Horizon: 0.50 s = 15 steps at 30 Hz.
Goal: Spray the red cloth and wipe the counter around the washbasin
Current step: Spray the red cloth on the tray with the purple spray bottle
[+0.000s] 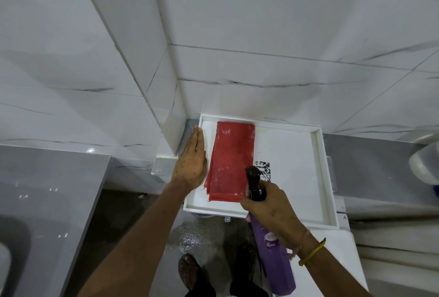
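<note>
White marble-veined wall tiles (261, 23) meet at a corner above a wet, glossy grey floor (190, 235).

Folded red mesh cloth (231, 161) in a shallow white square tray (319, 177), set in the corner of two white marble-tiled walls (261, 35).

The cloth lies flat in the tray's left half, its long side running from the back wall toward the person. The left hand (191, 163) rests flat, fingers together, on the tray's left rim just beside the cloth. The right hand (268, 208) is wrapped round a purple plastic spray bottle with a black trigger head (273, 256) over the tray's front edge; the head sits above the cloth's near right corner. A grey counter (47, 189) lies to the left, below the wall. Feet in sandals (190, 270) stand on the floor under the tray.
</note>
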Each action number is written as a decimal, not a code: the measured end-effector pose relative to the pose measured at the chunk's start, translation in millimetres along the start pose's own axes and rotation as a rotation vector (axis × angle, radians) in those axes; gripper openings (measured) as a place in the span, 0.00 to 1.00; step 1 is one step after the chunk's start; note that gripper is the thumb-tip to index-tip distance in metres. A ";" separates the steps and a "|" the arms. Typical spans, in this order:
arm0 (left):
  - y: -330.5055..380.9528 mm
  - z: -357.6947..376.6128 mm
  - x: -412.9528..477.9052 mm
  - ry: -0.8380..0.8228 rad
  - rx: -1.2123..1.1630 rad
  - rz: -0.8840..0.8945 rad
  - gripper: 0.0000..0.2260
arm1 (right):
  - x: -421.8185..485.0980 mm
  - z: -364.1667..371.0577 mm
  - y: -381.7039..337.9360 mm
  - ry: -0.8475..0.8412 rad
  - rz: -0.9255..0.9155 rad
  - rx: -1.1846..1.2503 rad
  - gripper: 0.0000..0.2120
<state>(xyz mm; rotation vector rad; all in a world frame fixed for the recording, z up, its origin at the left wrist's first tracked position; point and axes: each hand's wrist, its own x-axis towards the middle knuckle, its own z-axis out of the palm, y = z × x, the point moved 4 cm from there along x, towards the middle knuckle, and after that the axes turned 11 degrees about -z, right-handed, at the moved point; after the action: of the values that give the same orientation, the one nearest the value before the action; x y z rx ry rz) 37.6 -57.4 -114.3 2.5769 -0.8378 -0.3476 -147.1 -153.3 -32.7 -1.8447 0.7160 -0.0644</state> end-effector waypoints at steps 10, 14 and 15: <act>0.1 -0.2 -0.7 -0.034 0.015 -0.024 0.29 | -9.3 -60.9 -33.6 0.238 -0.404 0.192 0.20; 0.8 -0.6 0.0 -0.028 0.017 -0.017 0.28 | 4.6 -107.2 -42.0 0.445 -0.631 0.203 0.22; 0.9 -1.2 -0.1 -0.025 0.017 -0.014 0.28 | 10.9 -114.9 -38.6 0.489 -0.647 0.195 0.22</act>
<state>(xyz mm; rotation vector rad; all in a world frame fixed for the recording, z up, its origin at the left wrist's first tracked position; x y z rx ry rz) 37.5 -57.7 -112.9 2.6005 -0.8348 -0.3795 -164.2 -246.8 43.3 -1.8143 0.3869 -0.9961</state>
